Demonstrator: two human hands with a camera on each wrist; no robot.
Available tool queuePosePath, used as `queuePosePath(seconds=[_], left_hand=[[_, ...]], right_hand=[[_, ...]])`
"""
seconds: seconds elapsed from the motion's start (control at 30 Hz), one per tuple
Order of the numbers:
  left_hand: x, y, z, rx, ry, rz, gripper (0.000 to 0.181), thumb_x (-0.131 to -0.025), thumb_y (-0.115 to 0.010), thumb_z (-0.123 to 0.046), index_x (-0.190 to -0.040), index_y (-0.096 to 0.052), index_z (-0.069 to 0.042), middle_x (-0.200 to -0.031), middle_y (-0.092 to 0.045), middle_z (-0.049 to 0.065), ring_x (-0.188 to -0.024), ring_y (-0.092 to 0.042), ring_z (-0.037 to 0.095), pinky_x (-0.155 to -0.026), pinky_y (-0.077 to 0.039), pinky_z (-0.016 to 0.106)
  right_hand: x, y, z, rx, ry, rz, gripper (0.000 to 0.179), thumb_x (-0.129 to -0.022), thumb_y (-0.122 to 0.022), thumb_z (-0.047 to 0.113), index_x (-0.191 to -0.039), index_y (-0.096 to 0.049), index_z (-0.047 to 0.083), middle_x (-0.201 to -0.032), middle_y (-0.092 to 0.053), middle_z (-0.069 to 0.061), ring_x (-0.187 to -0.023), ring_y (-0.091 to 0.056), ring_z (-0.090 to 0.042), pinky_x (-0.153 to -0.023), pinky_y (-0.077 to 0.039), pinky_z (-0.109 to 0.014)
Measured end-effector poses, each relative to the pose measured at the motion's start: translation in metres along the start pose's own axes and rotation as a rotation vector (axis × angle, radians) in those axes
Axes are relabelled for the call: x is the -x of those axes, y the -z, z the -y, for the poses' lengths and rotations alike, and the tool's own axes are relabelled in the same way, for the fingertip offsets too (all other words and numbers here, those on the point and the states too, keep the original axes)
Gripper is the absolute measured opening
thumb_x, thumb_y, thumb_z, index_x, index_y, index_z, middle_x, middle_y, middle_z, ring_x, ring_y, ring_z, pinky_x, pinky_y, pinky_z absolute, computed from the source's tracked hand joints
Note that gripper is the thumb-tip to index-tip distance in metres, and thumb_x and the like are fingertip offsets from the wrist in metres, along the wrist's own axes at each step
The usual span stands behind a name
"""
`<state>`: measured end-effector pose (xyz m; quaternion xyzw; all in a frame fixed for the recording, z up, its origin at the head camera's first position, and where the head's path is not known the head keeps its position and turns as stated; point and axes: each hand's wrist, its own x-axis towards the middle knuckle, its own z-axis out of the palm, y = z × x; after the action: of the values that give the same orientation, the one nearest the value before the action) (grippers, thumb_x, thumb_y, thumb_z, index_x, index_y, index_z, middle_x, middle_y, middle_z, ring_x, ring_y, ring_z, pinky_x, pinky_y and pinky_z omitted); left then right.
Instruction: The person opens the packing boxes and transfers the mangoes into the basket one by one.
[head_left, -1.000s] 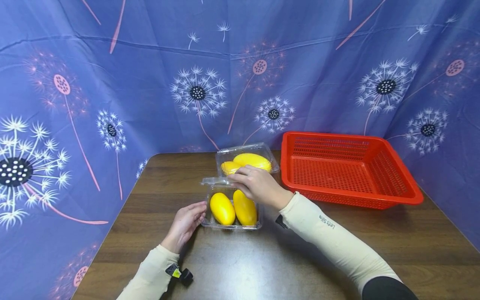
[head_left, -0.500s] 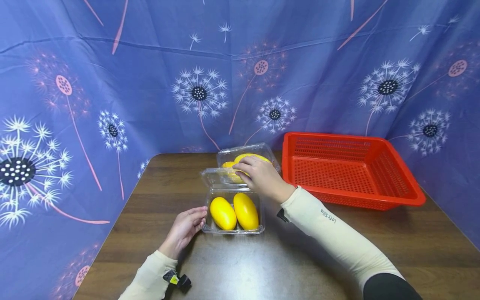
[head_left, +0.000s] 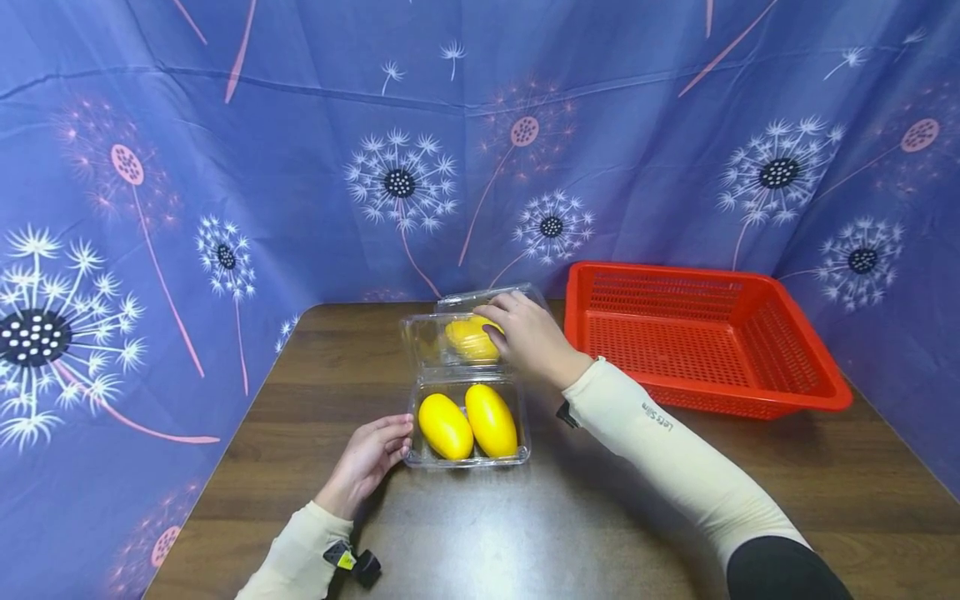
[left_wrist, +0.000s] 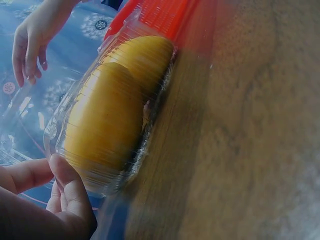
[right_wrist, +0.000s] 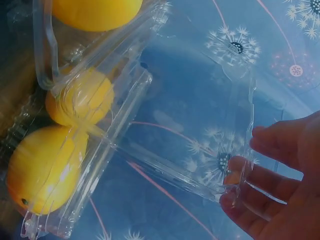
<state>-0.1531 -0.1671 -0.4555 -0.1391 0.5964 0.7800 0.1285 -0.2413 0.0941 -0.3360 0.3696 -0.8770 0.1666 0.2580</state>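
Observation:
Two yellow, mango-like fruits [head_left: 446,427] lie side by side in a clear plastic clamshell box [head_left: 468,463] on the table. My left hand [head_left: 367,461] is at the box's left side; in the left wrist view its thumb [left_wrist: 62,170] and fingers pinch the rim. The box's hinged lid [head_left: 427,342] stands raised at the back. My right hand [head_left: 525,333] holds the lid's right edge, with thumb and fingers around it in the right wrist view. Through the lid shows more yellow fruit [head_left: 472,337] in a second clear box [head_left: 487,297] behind.
A red perforated plastic basket [head_left: 705,400] stands at the back right, close to the second box. The wooden table [head_left: 300,400] ends at a blue dandelion-print cloth [head_left: 300,167] hung behind and along both sides.
My right hand has moved back and up, swinging the lid from low over the fruits to upright behind them. The left hand has stayed at the box's left side.

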Motion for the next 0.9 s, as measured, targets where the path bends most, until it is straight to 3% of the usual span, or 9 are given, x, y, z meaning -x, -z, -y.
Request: queuePosePath(seconds=[0.23,0.6,0.9], left_hand=[[0.000,0.001,-0.003,-0.021,0.004,0.024,0.020,-0.094,-0.057,-0.002,-0.112,-0.057,0.005,-0.079,-0.063,-0.005,-0.065,-0.056,0.004,-0.062,-0.050,0.015],[-0.005,0.000,-0.003,-0.021,0.028,-0.001,0.027,-0.094,-0.056,-0.003,-0.119,-0.053,0.007,-0.079,-0.061,-0.003,-0.065,-0.056,0.005,-0.061,-0.051,0.015],[-0.007,-0.001,-0.005,-0.022,0.025,0.054,0.024,-0.094,-0.055,-0.002,-0.117,-0.053,0.007,-0.080,-0.062,-0.005,-0.064,-0.056,0.003,-0.062,-0.050,0.014]], right_hand=[[-0.005,0.000,-0.004,0.026,-0.020,0.074,0.034,-0.088,-0.069,0.012,-0.121,-0.066,0.007,-0.113,-0.068,-0.012,-0.108,-0.060,-0.030,-0.100,-0.049,-0.043],[-0.014,0.001,-0.006,0.085,-0.062,0.210,0.043,-0.089,-0.068,0.017,-0.130,-0.059,0.006,-0.127,-0.063,-0.015,-0.116,-0.057,-0.034,-0.104,-0.046,-0.046],[-0.018,-0.006,-0.012,0.133,-0.187,0.366,0.058,-0.089,-0.069,0.021,-0.141,-0.048,0.008,-0.142,-0.052,-0.016,-0.130,-0.048,-0.037,-0.109,-0.041,-0.054]])
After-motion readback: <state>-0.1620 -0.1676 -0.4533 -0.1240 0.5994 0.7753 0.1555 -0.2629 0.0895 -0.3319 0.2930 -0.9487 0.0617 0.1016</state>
